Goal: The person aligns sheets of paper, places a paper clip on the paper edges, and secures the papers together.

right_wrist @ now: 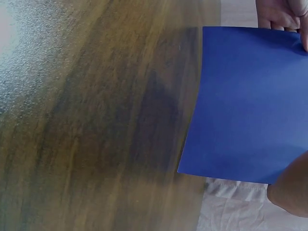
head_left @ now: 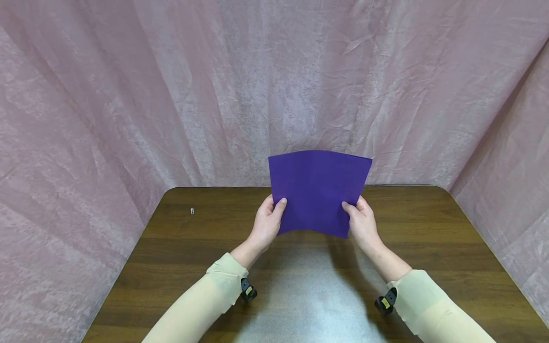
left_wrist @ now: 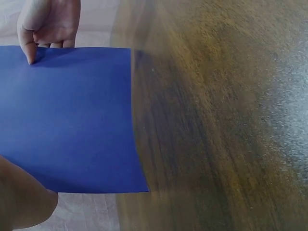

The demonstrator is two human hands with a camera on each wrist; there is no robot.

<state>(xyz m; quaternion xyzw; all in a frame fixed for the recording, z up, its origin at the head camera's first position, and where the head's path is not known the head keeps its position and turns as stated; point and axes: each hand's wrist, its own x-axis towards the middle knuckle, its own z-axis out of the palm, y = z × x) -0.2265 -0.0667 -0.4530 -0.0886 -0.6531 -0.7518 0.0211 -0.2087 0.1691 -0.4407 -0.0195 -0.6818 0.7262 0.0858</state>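
A purple sheet of paper (head_left: 315,190) is held up above the table in the head view, its middle bowed and its top edge arched. My left hand (head_left: 267,224) pinches its left edge, thumb on the near face and fingers behind. On the opposite edge, my right hand (head_left: 364,226) grips in the same way. Both wrist cameras render the paper (left_wrist: 72,120) bluer. Whether it is one layer or several, I cannot tell. The fingers behind the paper are largely hidden.
A small paper clip (head_left: 192,211) lies at the table's far left. The brown wood-grain table (head_left: 171,276) has rounded back corners and a bright reflection in its middle. Pink curtains (head_left: 240,95) hang behind it and at both sides. Dark straps (head_left: 248,289) sit at both cuffs.
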